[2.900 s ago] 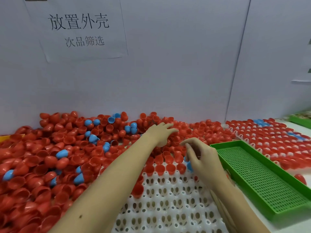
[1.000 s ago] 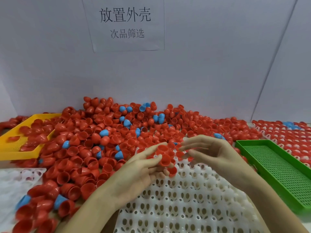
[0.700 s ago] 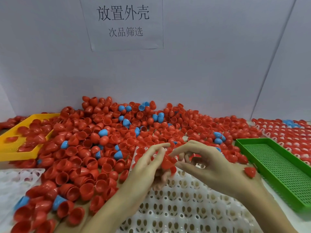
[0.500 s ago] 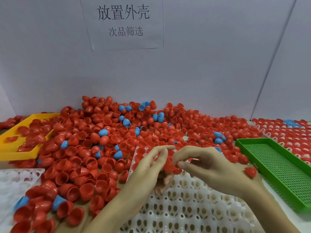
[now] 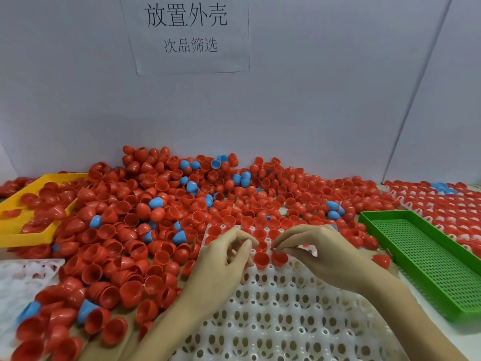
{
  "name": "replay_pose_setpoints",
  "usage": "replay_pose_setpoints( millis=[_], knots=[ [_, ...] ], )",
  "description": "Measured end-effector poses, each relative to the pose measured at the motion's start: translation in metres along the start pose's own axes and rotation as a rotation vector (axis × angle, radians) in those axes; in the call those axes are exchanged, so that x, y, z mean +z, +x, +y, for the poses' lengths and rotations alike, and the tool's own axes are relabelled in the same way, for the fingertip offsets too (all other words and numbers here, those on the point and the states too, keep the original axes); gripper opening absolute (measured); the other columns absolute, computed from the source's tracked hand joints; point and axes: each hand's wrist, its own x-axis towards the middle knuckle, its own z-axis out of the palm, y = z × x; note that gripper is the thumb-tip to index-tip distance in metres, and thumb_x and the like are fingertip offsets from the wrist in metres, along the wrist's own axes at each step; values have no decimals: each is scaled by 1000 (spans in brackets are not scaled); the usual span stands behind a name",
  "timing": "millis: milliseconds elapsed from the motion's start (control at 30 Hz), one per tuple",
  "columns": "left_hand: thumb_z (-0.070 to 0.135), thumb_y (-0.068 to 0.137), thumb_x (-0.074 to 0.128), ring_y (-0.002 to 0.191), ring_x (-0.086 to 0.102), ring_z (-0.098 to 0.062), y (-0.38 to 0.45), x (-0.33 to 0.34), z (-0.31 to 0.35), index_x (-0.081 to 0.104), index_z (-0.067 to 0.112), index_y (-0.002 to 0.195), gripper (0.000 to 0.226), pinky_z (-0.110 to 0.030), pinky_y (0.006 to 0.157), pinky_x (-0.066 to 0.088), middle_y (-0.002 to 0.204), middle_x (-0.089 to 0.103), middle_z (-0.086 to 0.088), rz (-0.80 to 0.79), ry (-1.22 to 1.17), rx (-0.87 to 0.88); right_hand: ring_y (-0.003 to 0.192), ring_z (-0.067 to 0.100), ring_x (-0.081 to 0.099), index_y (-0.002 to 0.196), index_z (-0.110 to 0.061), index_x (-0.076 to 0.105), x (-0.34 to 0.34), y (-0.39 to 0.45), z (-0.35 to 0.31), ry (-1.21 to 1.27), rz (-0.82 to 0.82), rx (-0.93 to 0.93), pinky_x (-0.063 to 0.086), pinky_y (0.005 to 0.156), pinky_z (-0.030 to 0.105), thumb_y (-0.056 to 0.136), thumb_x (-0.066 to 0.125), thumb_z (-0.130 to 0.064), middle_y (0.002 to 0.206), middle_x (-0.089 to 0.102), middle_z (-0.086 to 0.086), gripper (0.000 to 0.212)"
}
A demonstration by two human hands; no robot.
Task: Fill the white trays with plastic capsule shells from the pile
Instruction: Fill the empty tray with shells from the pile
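A large pile of red shells (image 5: pixel 161 217), with a few blue shells (image 5: pixel 156 203) among them, covers the table's back and left. In front of me lies the white tray (image 5: pixel 273 308); its far rows hold red shells and its near cups stand bare. My right hand (image 5: pixel 320 254) pinches a red shell (image 5: pixel 280 257) at a cup in the tray's third row. Beside it another red shell (image 5: pixel 261 259) sits in its cup. My left hand (image 5: pixel 223 261) hovers at the tray's left edge with its fingers curled; whatever lies inside them is hidden.
A green mesh tray (image 5: pixel 426 259) lies to the right, with a loose red shell (image 5: pixel 381 260) beside it. Behind it is a white tray filled with shells (image 5: pixel 447 204). A yellow tray (image 5: pixel 23 233) sits at the far left, and another white tray (image 5: pixel 20 280) lies near left. A wall stands behind.
Both hands have dropped from above the tray down to its surface. The red shells held between them half a second ago are now at the tray's cups.
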Motion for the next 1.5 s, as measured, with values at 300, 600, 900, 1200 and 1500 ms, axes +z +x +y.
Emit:
replay_pose_setpoints(
  millis=[300,600,900,1200,1500],
  knots=[
    [56,96,62,98,55,2,-7,6,-3,67,41,105,18,-11,79,42,100,56,23,-255,465,208,110,-2,70,109,-24,84,-4,0,3,173,48,11,54,96,16,103,68,-15,114,76,-24,19],
    [61,100,51,82,49,9,-13,15,-3,56,41,115,25,-13,74,41,102,44,24,-276,686,283,94,-7,71,108,-24,80,-3,-5,45,57,333,171,56,83,13,100,70,-10,95,75,-23,19],
    [28,100,68,68,60,15,64,-20,10,77,28,95,11,-4,65,44,82,71,19,-72,385,64,92,-1,72,107,-22,81,-3,-4,47,106,357,161,58,83,17,100,70,-11,92,77,-18,17],
    [53,92,70,96,47,0,55,25,10,77,35,93,20,-23,88,44,96,56,19,-341,741,304,89,-1,71,107,-23,80,-5,-4,35,102,324,149,55,80,14,103,65,-14,91,76,-17,18],
    [25,97,66,88,55,-13,57,-25,6,68,15,90,13,-27,79,52,100,51,6,274,821,335,90,-2,70,109,-22,79,-7,-4,34,71,328,153,57,83,18,103,65,-15,92,74,-20,17]
  ],
)
